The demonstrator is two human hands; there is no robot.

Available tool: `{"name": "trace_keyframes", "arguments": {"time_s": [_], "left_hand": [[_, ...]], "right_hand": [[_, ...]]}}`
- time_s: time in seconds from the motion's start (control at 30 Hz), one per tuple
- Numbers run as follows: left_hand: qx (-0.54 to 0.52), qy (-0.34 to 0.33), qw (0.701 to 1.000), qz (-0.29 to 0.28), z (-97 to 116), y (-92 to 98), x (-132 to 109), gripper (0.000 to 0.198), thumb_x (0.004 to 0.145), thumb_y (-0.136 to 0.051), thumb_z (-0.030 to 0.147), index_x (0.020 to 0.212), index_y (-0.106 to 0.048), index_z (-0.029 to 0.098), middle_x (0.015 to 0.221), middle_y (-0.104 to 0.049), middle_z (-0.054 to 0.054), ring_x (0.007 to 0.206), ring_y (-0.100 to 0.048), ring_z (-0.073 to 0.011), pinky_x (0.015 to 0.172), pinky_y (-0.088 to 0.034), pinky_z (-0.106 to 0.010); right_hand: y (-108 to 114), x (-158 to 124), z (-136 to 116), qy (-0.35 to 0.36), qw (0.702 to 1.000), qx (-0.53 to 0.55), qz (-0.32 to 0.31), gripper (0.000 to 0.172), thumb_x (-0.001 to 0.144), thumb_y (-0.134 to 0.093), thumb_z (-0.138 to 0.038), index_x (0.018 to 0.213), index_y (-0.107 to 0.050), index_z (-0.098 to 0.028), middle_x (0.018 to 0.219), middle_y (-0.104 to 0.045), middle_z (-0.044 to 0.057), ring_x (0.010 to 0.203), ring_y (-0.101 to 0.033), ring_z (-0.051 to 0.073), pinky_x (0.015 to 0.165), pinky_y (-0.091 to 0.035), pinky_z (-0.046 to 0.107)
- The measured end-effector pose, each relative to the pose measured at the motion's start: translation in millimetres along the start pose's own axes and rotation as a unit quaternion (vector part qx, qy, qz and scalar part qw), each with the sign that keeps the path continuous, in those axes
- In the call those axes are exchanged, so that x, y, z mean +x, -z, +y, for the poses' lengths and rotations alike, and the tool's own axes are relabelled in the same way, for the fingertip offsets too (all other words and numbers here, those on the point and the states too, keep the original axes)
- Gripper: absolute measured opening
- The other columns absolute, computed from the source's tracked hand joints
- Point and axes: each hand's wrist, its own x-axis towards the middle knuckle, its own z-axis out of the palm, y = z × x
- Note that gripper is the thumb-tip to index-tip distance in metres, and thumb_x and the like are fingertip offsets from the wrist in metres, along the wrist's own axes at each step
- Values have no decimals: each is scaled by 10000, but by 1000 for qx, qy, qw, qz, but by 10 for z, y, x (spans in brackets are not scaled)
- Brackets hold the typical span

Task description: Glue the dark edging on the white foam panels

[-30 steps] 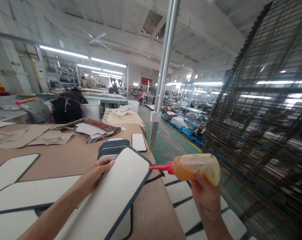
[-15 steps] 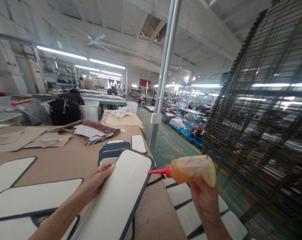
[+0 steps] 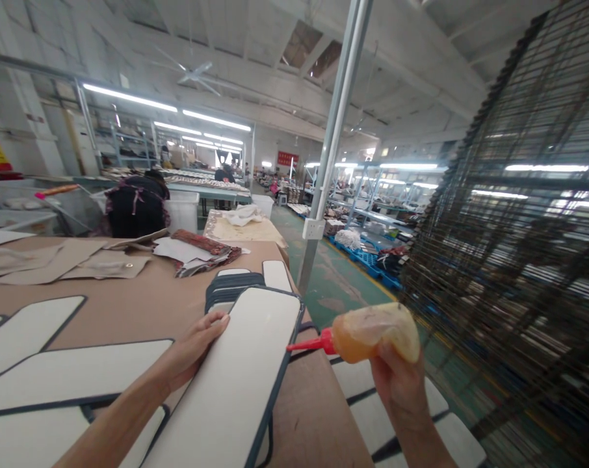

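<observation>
My left hand (image 3: 201, 344) grips the left edge of a long white panel with rounded corners and a dark blue border (image 3: 240, 364), holding it tilted above the table. Wrapped in my right hand (image 3: 399, 383) is a squeeze bottle of amber liquid (image 3: 372, 331) with a red nozzle. The nozzle's tip meets the panel's right edge, near its far corner. Behind the panel lies a stack of similar dark-edged pieces (image 3: 233, 286). More white panels (image 3: 80, 367) rest on the table to the left of my left forearm.
Beige fabric pieces (image 3: 104, 263) and patterned cloth (image 3: 201, 250) lie on the brown table (image 3: 309, 409). A metal post (image 3: 324, 162) rises beyond its right edge. White pieces (image 3: 367, 396) are stacked at the right. A wire rack (image 3: 509, 214) stands farther right. A person (image 3: 136, 205) bends over behind the table.
The nozzle tip has moved a little down along the panel's right edge, toward me. The whole view has shifted slightly. Both hands keep their holds.
</observation>
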Motion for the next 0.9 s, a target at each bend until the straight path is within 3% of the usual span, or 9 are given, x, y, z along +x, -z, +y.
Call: {"name": "trace_keyframes", "arguments": {"time_s": [0.43, 0.67, 0.9], "left_hand": [[1, -5, 1000, 16, 68, 99, 73, 575, 474, -836, 540, 784, -502, 189, 605, -593, 42, 530, -556, -128, 473, -416, -211], [-10, -11, 999, 30, 121, 116, 174, 493, 521, -837, 445, 762, -493, 187, 568, -578, 51, 483, -534, -115, 460, -426, -215], [-17, -24, 998, 50, 231, 132, 242, 399, 564, -829, 354, 719, -510, 171, 517, -563, 55, 430, -504, -96, 416, -402, -194]], "right_hand": [[-133, -150, 37, -27, 999, -14, -27, 419, 618, -835, -390, 989, -704, -246, 767, -728, 32, 734, -675, 248, 749, -551, 393], [-222, -215, -2, -53, 998, 2, -28, 455, 588, -859, -385, 1008, -721, -275, 744, -732, 31, 693, -689, 225, 658, -582, 319], [-271, -283, -13, -60, 997, 4, -41, 447, 590, -854, -397, 1001, -734, -269, 773, -742, 49, 687, -690, 256, 695, -596, 397]]}}
